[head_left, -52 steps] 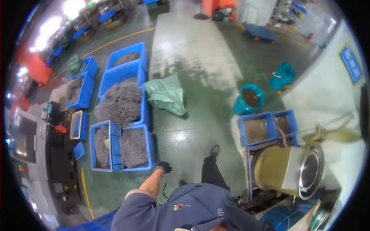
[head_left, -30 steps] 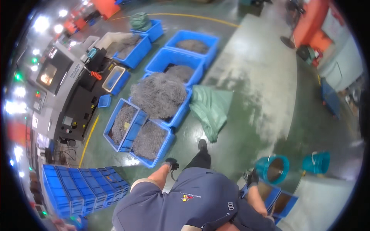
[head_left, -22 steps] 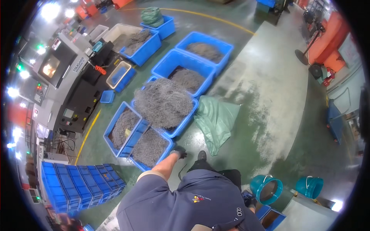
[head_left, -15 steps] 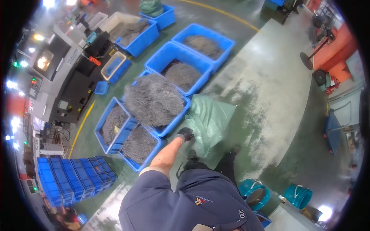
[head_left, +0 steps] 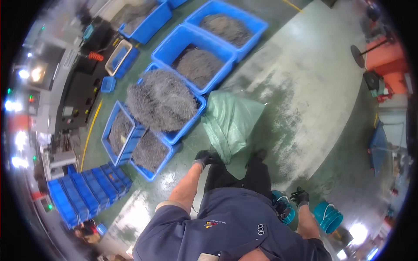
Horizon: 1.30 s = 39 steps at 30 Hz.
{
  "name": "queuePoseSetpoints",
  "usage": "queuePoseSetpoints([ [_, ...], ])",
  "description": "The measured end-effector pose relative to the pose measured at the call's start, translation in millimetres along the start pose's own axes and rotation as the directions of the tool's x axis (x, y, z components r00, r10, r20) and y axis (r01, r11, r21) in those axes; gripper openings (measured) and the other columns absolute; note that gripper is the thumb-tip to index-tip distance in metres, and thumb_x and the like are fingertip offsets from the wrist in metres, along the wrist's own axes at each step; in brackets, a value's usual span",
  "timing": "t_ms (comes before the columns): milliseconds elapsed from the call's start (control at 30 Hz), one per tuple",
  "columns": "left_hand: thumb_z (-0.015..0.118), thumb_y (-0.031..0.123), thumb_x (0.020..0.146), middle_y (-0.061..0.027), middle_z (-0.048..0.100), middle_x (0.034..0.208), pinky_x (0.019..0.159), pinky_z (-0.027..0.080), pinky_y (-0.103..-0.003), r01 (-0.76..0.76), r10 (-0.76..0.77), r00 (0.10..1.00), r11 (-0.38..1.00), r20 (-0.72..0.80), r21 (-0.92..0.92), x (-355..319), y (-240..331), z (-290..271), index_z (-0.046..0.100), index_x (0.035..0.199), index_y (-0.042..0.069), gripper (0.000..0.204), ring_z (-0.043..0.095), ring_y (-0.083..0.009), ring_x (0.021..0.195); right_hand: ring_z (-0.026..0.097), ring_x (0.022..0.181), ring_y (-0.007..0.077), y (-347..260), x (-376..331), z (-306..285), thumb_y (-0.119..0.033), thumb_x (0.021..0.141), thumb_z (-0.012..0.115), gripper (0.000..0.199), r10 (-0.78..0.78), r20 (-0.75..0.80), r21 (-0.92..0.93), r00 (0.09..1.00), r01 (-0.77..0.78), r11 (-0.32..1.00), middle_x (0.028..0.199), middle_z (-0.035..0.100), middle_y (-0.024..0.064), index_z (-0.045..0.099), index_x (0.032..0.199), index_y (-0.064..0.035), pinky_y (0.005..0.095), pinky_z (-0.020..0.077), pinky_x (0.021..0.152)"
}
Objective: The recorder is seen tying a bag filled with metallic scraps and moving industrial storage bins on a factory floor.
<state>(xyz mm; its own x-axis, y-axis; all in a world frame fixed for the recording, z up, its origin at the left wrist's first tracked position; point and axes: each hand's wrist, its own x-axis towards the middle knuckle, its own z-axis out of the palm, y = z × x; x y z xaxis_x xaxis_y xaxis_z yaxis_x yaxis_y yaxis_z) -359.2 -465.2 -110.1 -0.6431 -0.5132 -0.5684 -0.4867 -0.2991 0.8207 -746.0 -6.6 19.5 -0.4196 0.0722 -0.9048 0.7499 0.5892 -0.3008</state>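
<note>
My left hand (head_left: 203, 158), in a black glove, is low beside the narrow near end of a pale green woven sack (head_left: 235, 119). Its dark fingers blend with my dark trousers, so their grip cannot be made out. The sack lies crumpled on the floor, just right of a blue tub (head_left: 197, 117) heaped with tangled grey metal shavings (head_left: 163, 102). Out to my right side, my gloved right hand (head_left: 299, 196) hangs with its fingers apart and nothing in them. It is between two teal buckets, one (head_left: 285, 209) by my leg and another (head_left: 327, 216) farther right.
Two more blue tubs with grey shavings (head_left: 200, 67) stand beyond the heaped one. At its near left are a smaller tilted bin (head_left: 119, 152) and another tub (head_left: 152, 176). Stacked blue crates (head_left: 85, 191) stand at left, below machines. A blue cart (head_left: 376, 150) is at right.
My left hand has drawn back a little from the sack toward my body. My right hand has come into view at the right. The view has shifted, so the tubs appear higher up.
</note>
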Motion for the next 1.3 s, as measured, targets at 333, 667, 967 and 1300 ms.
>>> queuePoseSetpoints([
  [333,0.026,0.031,0.095,-0.0212,0.048,0.126,0.08,0.046,-0.042,0.555,-0.641,0.767,0.692,-0.038,-0.462,36.4,64.7,-75.5,0.042,0.12,0.008,0.037,0.055,-0.0346,0.101,0.064,0.071,0.0329,-6.3,49.8,-19.2,-0.026,0.081,0.057,0.025,-0.13,0.362,-0.929,0.923,0.345,-0.134,0.082,0.065,0.0203,0.066,0.089,-0.0052,0.0425,0.0516,0.067],
  [667,0.045,0.029,0.092,-0.0124,0.064,0.093,0.056,0.05,-0.033,0.441,-0.542,0.833,0.771,-0.112,-0.459,126.3,229.9,62.3,0.05,0.113,0.011,0.028,0.064,-0.0242,0.076,0.044,0.037,0.0249,-167.2,189.6,-119.3,-0.04,0.092,0.045,0.036,0.284,0.092,-0.28,0.954,-0.249,0.927,0.05,0.047,0.0149,0.055,0.08,-0.008,0.0394,0.0357,0.037],
  [967,0.052,0.018,0.09,-0.0105,0.065,0.085,0.056,0.053,-0.033,0.225,-0.357,0.911,0.848,-0.204,-0.479,208.1,283.0,125.5,0.059,0.098,0.005,0.017,0.064,-0.0227,0.068,0.051,0.046,0.0285,-436.7,316.3,-60.0,-0.014,0.085,0.047,0.012,-0.086,0.328,0.208,0.941,0.017,0.978,0.057,0.052,0.0142,0.053,0.08,-0.0068,0.0396,0.0426,0.042],
  [1300,0.055,0.029,0.084,-0.0077,0.068,0.091,0.069,0.049,-0.043,0.485,-0.495,0.862,0.868,-0.111,-0.105,305.6,179.3,109.0,0.062,0.104,0.017,0.025,0.064,-0.027,0.083,0.054,0.046,0.0133,-739.4,127.8,156.5,-0.039,0.094,0.043,0.055,-0.518,0.623,-0.338,0.587,0.798,0.498,0.05,0.055,0.0078,0.056,0.055,-0.0043,0.0298,0.0409,0.045],
])
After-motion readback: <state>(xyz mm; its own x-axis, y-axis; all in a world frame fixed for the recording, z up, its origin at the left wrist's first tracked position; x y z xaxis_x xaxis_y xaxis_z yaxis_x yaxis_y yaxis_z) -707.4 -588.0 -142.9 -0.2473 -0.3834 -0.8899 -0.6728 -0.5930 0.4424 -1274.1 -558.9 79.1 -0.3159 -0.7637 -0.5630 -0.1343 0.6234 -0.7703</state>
